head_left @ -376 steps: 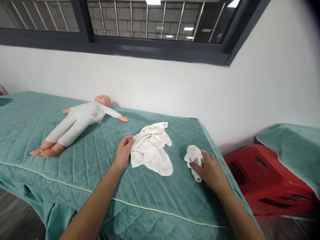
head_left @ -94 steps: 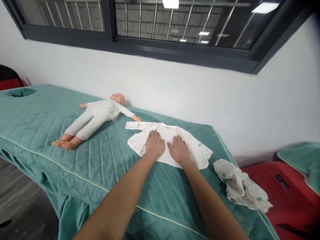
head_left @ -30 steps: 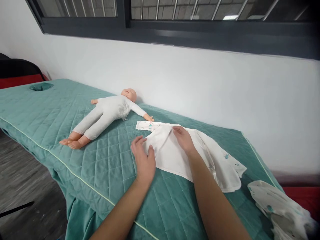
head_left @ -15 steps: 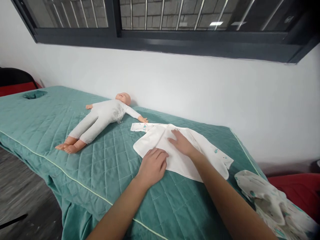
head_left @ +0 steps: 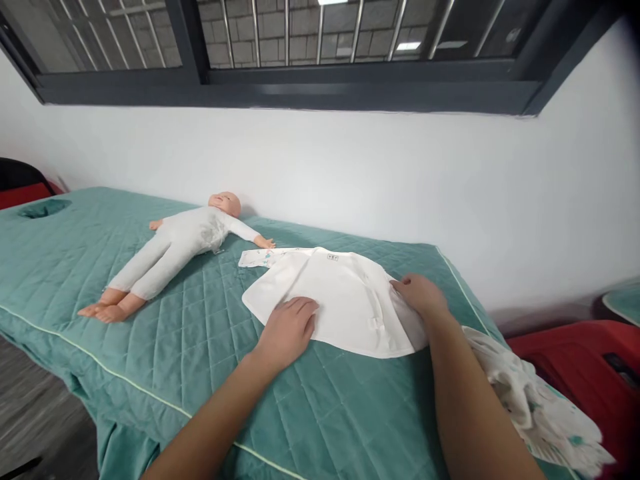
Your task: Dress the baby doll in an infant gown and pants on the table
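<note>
A small white baby shirt (head_left: 345, 300) with a printed sleeve lies spread open on the green quilted bed cover (head_left: 210, 360). My left hand (head_left: 290, 328) rests on its lower left edge, fingers lying flat and slightly bent. At the shirt's right side, my right hand (head_left: 421, 295) has its fingers closed on the fabric near the right sleeve, most of which the hand and forearm hide. Left of the shirt, a baby doll (head_left: 183, 239) in a white suit lies on its back, one hand close to the printed left sleeve.
A crumpled printed white cloth (head_left: 543, 400) lies at the bed's right edge, beside a red chair (head_left: 565, 347). Behind the bed runs a white wall (head_left: 340, 173) below a barred window (head_left: 300, 87). The cover has a hole (head_left: 45, 209) at the far left.
My right hand has moved right, from the shirt's middle to its right side, and closed on the fabric there. My left hand stays on the lower edge. The view has shifted right.
</note>
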`<action>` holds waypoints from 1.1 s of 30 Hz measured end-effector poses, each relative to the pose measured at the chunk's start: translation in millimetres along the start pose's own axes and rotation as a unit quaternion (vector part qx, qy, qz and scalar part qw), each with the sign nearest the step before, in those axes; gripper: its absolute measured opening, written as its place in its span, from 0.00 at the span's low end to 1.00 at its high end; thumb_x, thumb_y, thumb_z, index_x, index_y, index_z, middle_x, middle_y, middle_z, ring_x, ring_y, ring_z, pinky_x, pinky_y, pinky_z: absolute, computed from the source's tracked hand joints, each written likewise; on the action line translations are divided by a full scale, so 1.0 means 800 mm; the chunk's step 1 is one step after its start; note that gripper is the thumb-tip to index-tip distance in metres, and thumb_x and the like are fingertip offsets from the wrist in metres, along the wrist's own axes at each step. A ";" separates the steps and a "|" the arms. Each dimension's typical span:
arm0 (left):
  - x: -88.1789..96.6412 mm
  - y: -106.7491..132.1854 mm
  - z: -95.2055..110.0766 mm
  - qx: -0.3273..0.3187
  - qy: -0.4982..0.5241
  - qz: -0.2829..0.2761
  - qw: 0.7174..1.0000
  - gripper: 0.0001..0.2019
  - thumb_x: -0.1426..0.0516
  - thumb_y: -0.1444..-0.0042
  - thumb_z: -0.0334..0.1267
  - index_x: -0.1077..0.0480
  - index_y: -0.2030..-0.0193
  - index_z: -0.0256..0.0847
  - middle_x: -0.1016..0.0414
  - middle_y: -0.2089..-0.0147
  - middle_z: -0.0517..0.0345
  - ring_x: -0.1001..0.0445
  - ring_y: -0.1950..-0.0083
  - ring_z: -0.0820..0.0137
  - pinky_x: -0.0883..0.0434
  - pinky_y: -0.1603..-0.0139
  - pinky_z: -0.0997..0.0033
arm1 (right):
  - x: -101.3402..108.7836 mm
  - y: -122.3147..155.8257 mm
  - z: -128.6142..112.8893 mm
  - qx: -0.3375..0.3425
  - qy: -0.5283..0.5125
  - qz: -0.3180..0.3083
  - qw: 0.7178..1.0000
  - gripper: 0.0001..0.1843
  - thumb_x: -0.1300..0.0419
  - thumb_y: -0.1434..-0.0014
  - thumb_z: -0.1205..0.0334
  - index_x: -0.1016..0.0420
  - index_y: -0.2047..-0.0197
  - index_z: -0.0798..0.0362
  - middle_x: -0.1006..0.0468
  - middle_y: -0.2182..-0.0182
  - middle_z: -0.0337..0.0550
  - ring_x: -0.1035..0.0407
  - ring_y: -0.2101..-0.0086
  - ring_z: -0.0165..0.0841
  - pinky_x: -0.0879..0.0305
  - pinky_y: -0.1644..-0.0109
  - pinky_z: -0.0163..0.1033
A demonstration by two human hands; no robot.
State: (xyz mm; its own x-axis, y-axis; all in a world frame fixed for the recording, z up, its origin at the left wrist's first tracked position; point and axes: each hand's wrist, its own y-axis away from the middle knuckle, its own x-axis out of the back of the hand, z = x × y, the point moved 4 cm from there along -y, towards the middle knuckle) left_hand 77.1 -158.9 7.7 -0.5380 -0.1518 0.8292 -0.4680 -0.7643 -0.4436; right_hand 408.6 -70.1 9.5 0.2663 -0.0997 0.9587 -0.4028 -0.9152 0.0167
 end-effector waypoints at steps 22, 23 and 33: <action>-0.132 -0.202 0.019 -0.026 -0.003 -0.110 0.994 0.19 0.58 0.30 0.44 0.30 0.44 0.43 0.29 0.39 0.52 0.39 0.32 0.62 0.47 0.29 0.46 | 0.031 0.005 0.006 -0.053 -0.063 0.150 0.985 0.16 0.44 0.41 0.49 0.20 0.60 0.48 0.19 0.60 0.50 0.28 0.62 0.43 0.36 0.61 0.44; -0.133 -0.204 0.019 -0.025 -0.002 -0.109 0.994 0.19 0.58 0.30 0.43 0.31 0.43 0.43 0.30 0.38 0.51 0.40 0.31 0.62 0.47 0.29 0.45 | 0.032 0.005 0.006 -0.052 -0.063 0.157 0.984 0.16 0.44 0.41 0.49 0.20 0.60 0.48 0.19 0.61 0.50 0.28 0.62 0.43 0.36 0.61 0.44; -0.141 -0.199 0.017 -0.029 -0.027 -0.158 0.987 0.25 0.59 0.31 0.44 0.42 0.32 0.39 0.43 0.27 0.48 0.52 0.25 0.54 0.55 0.28 0.38 | 0.031 0.004 0.016 -0.061 -0.045 0.171 0.982 0.14 0.46 0.40 0.57 0.21 0.58 0.50 0.20 0.57 0.51 0.28 0.58 0.46 0.36 0.55 0.49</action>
State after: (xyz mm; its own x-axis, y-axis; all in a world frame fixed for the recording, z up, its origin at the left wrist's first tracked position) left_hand 221.7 -29.1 -10.6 -0.3218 0.0533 0.9453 -0.6460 -0.7423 -0.1780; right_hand 425.3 -80.3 29.7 0.1711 -0.4322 0.8854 -0.5831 -0.7688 -0.2626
